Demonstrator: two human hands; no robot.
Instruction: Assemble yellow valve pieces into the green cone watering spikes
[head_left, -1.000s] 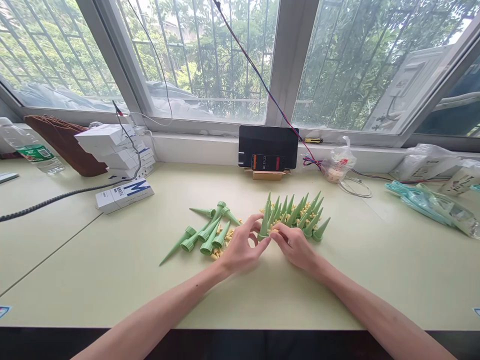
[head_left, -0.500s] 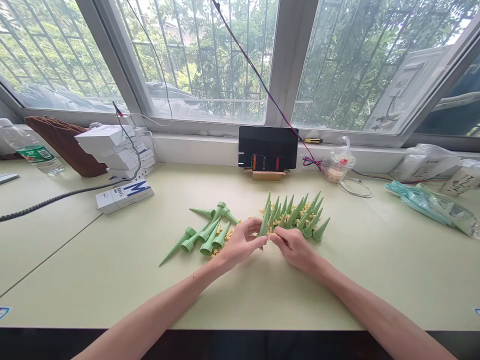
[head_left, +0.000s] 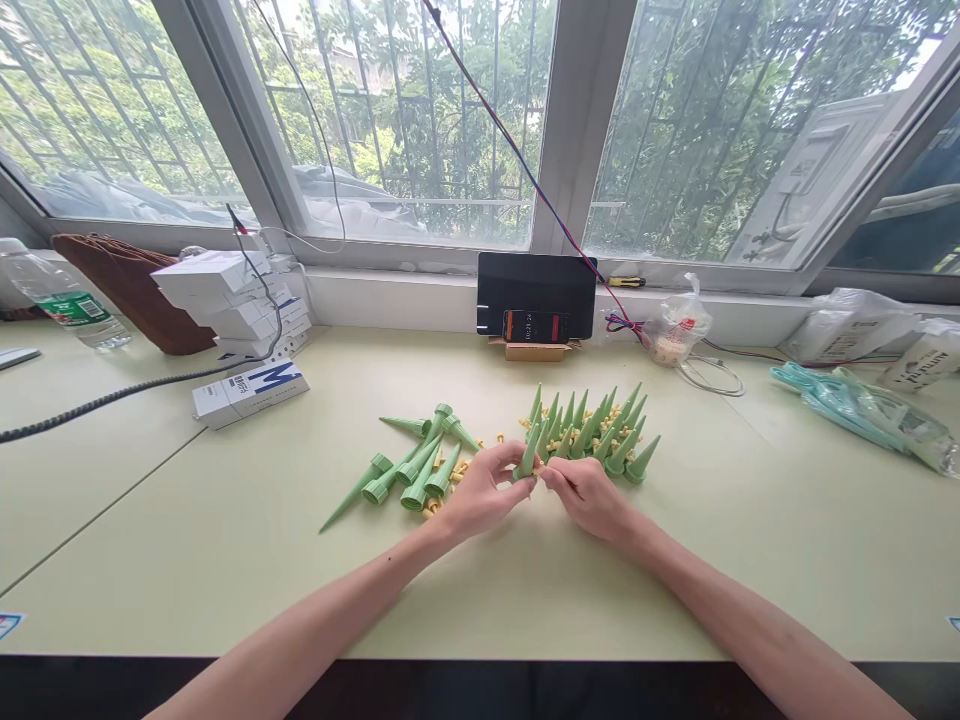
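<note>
Between the fingers of my left hand [head_left: 489,490] a green plastic plant watering spike [head_left: 528,455] is held, its tip pointing up. My right hand [head_left: 589,492] pinches a small yellow plastic valve [head_left: 538,469] against the side of that spike; the fingers cover most of it. Just beyond the right hand stand several upright watering spikes [head_left: 637,462] in a cluster, with yellow pieces at their sides. To the left of my left hand lies a loose pile of watering spikes [head_left: 411,466], and small yellow valves [head_left: 457,470] are scattered beside it.
A phone [head_left: 534,326] leans on a black tablet [head_left: 495,285] at the back. White boxes [head_left: 251,392], a thick black cable [head_left: 135,390] and a water bottle [head_left: 71,305] are on the left. Plastic bags [head_left: 862,405] lie at the right.
The held spike has shifted slightly, and my left fingers have closed in a little around its base. The yellow valve now sits closer to the spike's side. My right hand has barely moved.
</note>
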